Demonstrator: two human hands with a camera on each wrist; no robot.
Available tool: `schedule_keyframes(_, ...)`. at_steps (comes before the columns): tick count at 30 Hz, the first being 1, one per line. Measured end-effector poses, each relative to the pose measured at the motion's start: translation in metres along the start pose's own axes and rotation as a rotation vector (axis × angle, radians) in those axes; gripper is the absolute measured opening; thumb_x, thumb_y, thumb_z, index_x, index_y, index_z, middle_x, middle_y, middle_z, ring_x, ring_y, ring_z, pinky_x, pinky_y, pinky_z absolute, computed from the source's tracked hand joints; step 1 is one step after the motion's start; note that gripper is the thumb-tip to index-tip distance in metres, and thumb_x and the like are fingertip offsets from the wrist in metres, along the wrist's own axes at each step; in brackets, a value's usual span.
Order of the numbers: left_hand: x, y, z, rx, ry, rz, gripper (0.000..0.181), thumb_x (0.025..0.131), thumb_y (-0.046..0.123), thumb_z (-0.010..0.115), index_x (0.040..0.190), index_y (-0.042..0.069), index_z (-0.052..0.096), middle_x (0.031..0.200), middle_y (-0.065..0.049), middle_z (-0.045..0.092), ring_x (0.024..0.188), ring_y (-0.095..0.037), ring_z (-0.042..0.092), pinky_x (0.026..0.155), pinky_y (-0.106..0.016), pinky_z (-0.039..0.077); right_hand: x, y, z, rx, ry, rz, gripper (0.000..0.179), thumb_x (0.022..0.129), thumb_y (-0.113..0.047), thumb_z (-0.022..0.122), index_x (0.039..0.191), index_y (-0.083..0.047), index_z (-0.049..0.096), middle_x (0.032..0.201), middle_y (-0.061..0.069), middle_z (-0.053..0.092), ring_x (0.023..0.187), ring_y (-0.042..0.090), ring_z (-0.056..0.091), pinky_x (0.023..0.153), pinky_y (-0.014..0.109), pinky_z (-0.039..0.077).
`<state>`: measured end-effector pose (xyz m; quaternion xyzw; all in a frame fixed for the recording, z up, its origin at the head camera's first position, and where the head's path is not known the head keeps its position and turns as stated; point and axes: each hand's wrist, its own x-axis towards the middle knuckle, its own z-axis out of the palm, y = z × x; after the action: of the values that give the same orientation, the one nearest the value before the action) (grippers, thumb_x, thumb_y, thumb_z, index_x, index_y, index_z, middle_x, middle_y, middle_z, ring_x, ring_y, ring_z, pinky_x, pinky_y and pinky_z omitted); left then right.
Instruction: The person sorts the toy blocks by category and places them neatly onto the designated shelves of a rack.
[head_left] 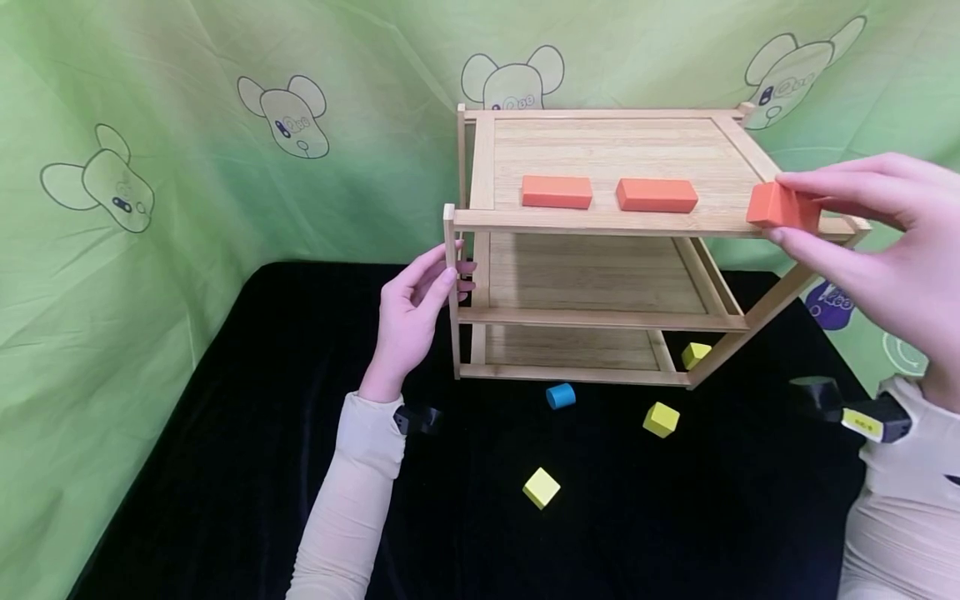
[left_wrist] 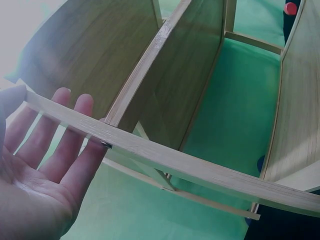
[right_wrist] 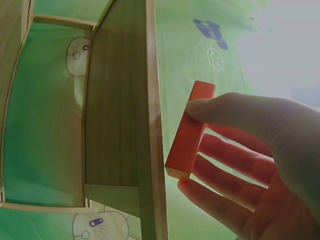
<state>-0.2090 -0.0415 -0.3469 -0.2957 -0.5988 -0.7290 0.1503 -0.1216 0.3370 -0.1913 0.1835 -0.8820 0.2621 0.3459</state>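
Observation:
My right hand (head_left: 888, 229) pinches an orange rectangular block (head_left: 783, 207) between thumb and fingertips, over the right end of the wooden shelf's top board. From the right wrist view, the long orange block (right_wrist: 190, 132) is tilted beside the board's edge. Two more orange blocks, one on the left (head_left: 557, 192) and one nearer the middle (head_left: 657, 195), lie in a row along the front of the top board. My left hand (head_left: 411, 312) holds the front left post (head_left: 452, 287) of the three-tier wooden shelf (head_left: 600, 221), thumb in front and fingers behind it.
On the black cloth (head_left: 240, 450) before the shelf lie a blue cylinder (head_left: 561, 396) and two yellow cubes, one nearer (head_left: 542, 488) and one farther right (head_left: 662, 419). Another yellow block (head_left: 696, 355) sits by the shelf's right leg. Green patterned fabric (head_left: 360, 100) hangs behind.

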Motion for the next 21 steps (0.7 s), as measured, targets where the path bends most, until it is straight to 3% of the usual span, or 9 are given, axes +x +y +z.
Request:
schedule_keyframes(12,0.0,0.0,0.0,-0.018,0.005,-0.016,0.033,0.105,0.003,0.056,0.137,-0.004,0.061,0.117,-0.023,0.07,0.096,-0.048,0.069,0.087,-0.057,0.057,0.031,0.003,0.001,-0.066,-0.131,-0.025,0.042,0.078,0.014,0.082,0.118,0.004,0.074,0.103,-0.035,0.055,0.097,-0.02,0.053,0.091,0.002,0.041)
schedule_keyframes(18,0.0,-0.001,0.0,-0.02,0.004,-0.014,0.033,0.105,0.001,0.055,0.137,-0.005,0.06,0.12,-0.023,0.069,0.098,-0.051,0.067,0.088,-0.061,0.055,0.046,0.008,0.0,-0.076,-0.201,-0.07,0.041,0.075,0.012,0.084,0.114,0.006,0.074,0.097,-0.035,0.056,0.091,-0.015,0.055,0.085,-0.002,0.041)
schedule_keyframes(21,0.0,0.0,0.001,-0.027,0.01,-0.016,0.033,0.105,0.001,0.055,0.136,-0.004,0.06,0.118,-0.021,0.07,0.098,-0.051,0.067,0.087,-0.063,0.055,0.052,0.012,-0.003,-0.111,-0.25,-0.085,0.041,0.073,0.008,0.087,0.112,0.006,0.075,0.096,-0.039,0.053,0.087,-0.022,0.052,0.079,-0.004,0.038)
